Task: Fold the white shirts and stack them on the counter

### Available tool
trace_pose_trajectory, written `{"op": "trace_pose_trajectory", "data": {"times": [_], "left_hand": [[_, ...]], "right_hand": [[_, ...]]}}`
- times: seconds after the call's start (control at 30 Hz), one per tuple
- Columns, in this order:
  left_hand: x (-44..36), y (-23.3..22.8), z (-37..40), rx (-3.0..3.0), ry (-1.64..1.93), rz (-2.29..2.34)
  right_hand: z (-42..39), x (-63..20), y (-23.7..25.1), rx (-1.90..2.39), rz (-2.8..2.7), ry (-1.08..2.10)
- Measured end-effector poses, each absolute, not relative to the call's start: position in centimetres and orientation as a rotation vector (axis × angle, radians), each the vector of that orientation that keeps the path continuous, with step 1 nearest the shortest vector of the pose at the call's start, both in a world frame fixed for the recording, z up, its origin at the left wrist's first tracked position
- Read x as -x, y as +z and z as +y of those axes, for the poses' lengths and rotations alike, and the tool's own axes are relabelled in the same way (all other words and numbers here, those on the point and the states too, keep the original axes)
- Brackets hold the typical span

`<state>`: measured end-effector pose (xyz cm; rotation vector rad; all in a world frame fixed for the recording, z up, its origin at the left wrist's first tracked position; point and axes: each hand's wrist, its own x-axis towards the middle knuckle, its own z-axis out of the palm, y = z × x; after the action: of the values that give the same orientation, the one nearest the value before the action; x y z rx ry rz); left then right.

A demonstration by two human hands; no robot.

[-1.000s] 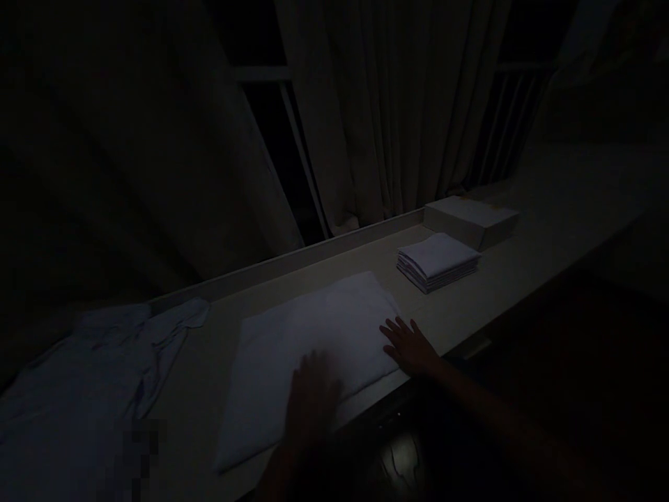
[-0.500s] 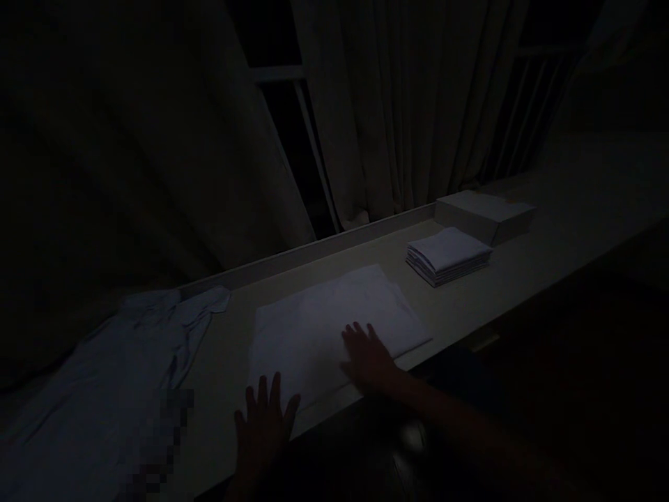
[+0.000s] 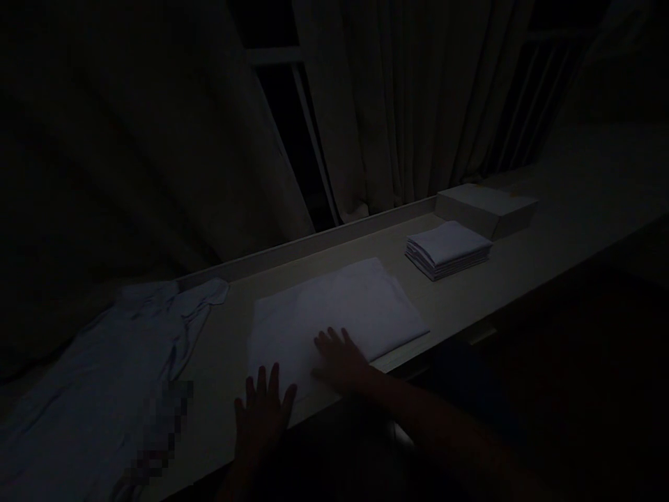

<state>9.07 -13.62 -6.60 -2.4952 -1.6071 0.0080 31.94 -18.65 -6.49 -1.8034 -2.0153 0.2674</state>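
The pale cloth (image 3: 334,300) lies flat in front of me on the table (image 3: 465,300), spread as a broad rectangle close to the near edge. My left hand (image 3: 263,411) is at its near left corner, palm down, fingers fanned wide with nothing between them. My right hand (image 3: 339,361) is over the near part of the cloth, a little to the right of the left one, fingers apart and holding nothing; it is slightly blurred, so I cannot tell how firmly it presses, or whether the whole palm touches.

The cloth looks mostly smooth, with its right-hand edges slightly out of line, as if there were more than one layer; in this dim light I cannot count them. It covers a wider patch than the stack of folded cloths (image 3: 449,252) that sits well apart to its right, so I judge it flattened but not folded as small as those. The stack is tidy, its edges roughly squared, and those pieces look finished. Just behind the stack stands a white box (image 3: 486,206).

On my left a loose garment (image 3: 104,362) lies rumpled, one sleeve-like end pointing toward the cloth; I see no neat fold in it, so I count it as undone. Beyond the table's raised back edge (image 3: 313,242) hang long curtains (image 3: 428,104).
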Motion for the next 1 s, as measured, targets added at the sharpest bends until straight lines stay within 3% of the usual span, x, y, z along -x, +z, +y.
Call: {"op": "trace_pose_trajectory", "data": {"times": [0.37,1.0], "left_hand": [[-9.2,-5.8,-13.8,2.526,0.032,-1.601],[-9.8,-6.6,-15.9,2.539,-0.182,-1.707]], "right_hand": [[-26.7,-48.9,-6.4,2.354,-1.69,0.088],[-29.9,-53.2,-11.5,2.62,-1.596,-0.188]]}}
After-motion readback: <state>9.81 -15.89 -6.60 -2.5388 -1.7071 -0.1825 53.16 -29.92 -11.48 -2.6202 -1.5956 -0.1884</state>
